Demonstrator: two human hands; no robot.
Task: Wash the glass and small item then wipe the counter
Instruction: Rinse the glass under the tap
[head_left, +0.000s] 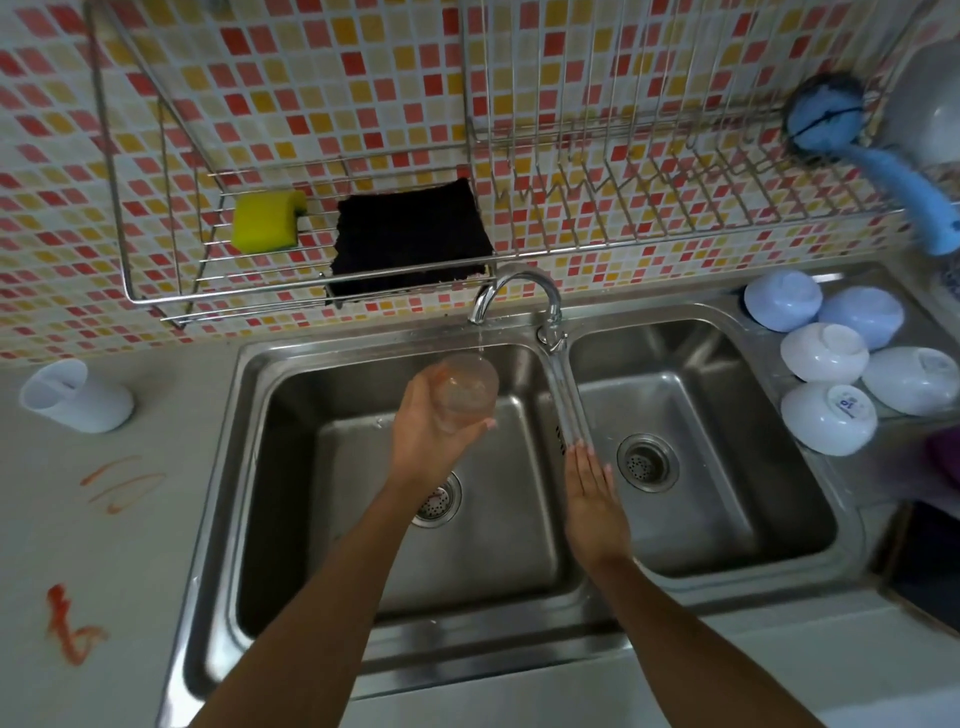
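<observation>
While tap (511, 296) runs, left hand (431, 441) holds glass (466, 391).

Wall tiles (311, 78): mosaic of red, orange, yellow and cream squares. Sponge (266, 221): yellow. Cloth (410, 236): black. Brush (852, 140): light blue. Bowls (831, 358): white and pale blue. Cup (78, 397): white. Glass (465, 389): clear. Sink (561, 322): silver steel. Surface (104, 545): pale grey with orange-red smears (70, 623).
</observation>
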